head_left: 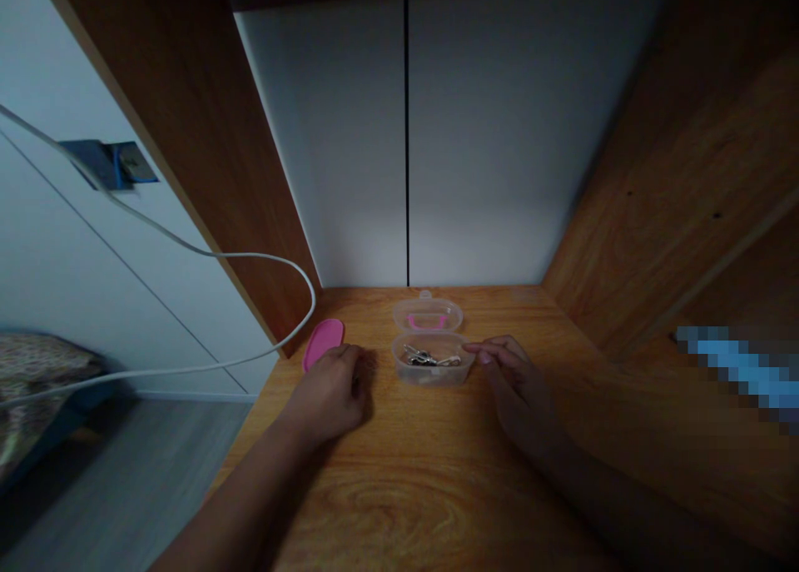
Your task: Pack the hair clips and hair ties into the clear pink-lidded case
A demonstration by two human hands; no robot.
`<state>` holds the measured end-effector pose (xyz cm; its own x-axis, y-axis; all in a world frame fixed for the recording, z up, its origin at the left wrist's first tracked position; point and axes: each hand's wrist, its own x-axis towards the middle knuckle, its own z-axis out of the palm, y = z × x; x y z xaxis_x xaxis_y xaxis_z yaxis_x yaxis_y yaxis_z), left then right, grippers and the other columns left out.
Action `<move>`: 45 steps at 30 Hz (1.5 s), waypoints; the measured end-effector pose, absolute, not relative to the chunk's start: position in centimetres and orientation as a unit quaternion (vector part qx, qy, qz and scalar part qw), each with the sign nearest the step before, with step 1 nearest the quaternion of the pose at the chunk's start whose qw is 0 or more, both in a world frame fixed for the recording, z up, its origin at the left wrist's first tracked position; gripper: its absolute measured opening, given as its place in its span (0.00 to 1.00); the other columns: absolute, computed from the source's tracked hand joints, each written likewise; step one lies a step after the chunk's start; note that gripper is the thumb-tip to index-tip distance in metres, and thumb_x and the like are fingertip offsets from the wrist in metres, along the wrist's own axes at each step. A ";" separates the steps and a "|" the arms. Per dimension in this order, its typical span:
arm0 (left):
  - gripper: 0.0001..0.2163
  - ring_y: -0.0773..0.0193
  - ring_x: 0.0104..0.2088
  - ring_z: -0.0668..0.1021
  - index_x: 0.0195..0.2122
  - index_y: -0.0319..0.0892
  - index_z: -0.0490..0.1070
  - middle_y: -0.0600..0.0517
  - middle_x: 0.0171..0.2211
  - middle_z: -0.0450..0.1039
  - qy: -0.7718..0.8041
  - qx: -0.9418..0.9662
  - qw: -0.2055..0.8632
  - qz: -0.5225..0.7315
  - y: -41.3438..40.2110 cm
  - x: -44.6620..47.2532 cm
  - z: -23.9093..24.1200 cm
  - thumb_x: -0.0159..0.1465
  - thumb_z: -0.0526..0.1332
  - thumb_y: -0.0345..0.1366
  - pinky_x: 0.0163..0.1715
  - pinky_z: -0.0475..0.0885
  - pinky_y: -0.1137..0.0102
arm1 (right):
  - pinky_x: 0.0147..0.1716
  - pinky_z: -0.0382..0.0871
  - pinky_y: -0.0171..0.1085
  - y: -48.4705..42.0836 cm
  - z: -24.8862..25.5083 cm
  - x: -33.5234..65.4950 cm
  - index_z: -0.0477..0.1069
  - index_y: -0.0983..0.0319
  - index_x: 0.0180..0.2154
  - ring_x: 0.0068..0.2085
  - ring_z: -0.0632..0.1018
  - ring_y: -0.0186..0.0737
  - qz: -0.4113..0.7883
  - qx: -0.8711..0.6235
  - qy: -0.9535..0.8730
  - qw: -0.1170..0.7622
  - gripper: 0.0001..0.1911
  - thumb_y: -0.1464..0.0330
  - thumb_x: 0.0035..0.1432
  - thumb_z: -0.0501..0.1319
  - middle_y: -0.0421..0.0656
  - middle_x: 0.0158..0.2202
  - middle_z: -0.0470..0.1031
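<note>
A clear plastic box (433, 364) stands open on the wooden desktop (405, 464), with several small metal pieces (430, 356), perhaps keys, lying inside. Its clear lid (428, 314) with a pink strip lies just behind it, apparently joined at the hinge. My right hand (515, 380) comes in from the right, its fingertips at the box's right edge and holding nothing. My left hand (330, 393) rests curled on the desk, left of the box. A pink oval plastic piece (323, 344) lies just beyond it, its near end hidden by my fingers.
Wooden side panels (674, 206) and a white back panel (499, 139) enclose the desk. A white cable (250, 260) loops over the left panel's edge. A blurred blue object (736, 368) sits at the right. Below left are a patterned bedcover (37, 389) and a grey floor (125, 489).
</note>
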<state>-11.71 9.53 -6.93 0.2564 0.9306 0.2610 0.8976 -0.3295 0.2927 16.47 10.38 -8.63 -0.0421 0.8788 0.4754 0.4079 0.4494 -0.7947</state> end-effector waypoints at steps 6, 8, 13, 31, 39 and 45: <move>0.09 0.51 0.43 0.76 0.42 0.40 0.72 0.43 0.40 0.74 0.608 0.753 -0.021 0.251 9.9 -11.3 -7.0 0.63 0.57 0.35 0.46 0.70 0.60 | 0.50 0.67 0.45 10.7 -9.0 16.4 0.75 0.55 0.45 0.48 0.71 0.45 0.202 -0.479 -0.696 0.495 0.12 0.60 0.65 0.58 0.45 0.45 0.67; 0.13 0.47 0.47 0.74 0.46 0.37 0.72 0.40 0.46 0.72 0.644 0.715 -0.082 0.259 10.2 -11.9 -7.3 0.63 0.58 0.37 0.50 0.68 0.56 | 0.53 0.66 0.47 10.8 -9.1 16.4 0.75 0.55 0.46 0.51 0.70 0.46 0.198 -0.481 -0.697 0.494 0.12 0.60 0.64 0.59 0.46 0.48 0.66; 0.21 0.40 0.51 0.72 0.53 0.32 0.69 0.34 0.50 0.69 0.708 0.654 -0.138 0.227 11.3 -13.6 -8.9 0.63 0.58 0.42 0.52 0.66 0.50 | 0.57 0.64 0.51 10.8 -9.4 16.2 0.75 0.55 0.46 0.56 0.68 0.49 0.212 -0.488 -0.699 0.478 0.13 0.59 0.63 0.60 0.47 0.51 0.64; 0.21 0.49 0.59 0.70 0.53 0.42 0.67 0.40 0.57 0.66 0.314 0.833 -0.060 0.451 7.8 -9.2 -6.6 0.59 0.64 0.24 0.58 0.70 0.51 | 0.57 0.68 0.53 9.2 -8.5 16.0 0.71 0.49 0.54 0.62 0.66 0.51 0.040 -0.368 -0.794 0.482 0.19 0.68 0.62 0.63 0.46 0.64 0.58; 0.23 0.47 0.65 0.64 0.59 0.41 0.63 0.38 0.64 0.59 0.317 0.845 -0.047 0.428 7.0 -8.2 -6.8 0.63 0.63 0.27 0.62 0.67 0.51 | 0.57 0.70 0.47 9.6 -8.6 16.4 0.78 0.47 0.44 0.59 0.72 0.44 0.088 -0.353 -0.770 0.524 0.12 0.70 0.63 0.62 0.40 0.57 0.69; 0.29 0.50 0.67 0.60 0.67 0.43 0.51 0.40 0.68 0.54 0.439 0.836 0.003 0.330 7.9 -8.5 -7.5 0.67 0.59 0.35 0.64 0.63 0.51 | 0.53 0.74 0.49 10.6 -9.0 16.7 0.81 0.51 0.40 0.52 0.77 0.47 0.153 -0.471 -0.701 0.514 0.08 0.62 0.62 0.63 0.44 0.55 0.71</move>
<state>-8.47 7.86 -7.47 0.3965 0.7353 0.5497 0.7317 -0.6147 0.2945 16.69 10.58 -8.97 -0.0295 0.8169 0.5760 0.5024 0.5103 -0.6980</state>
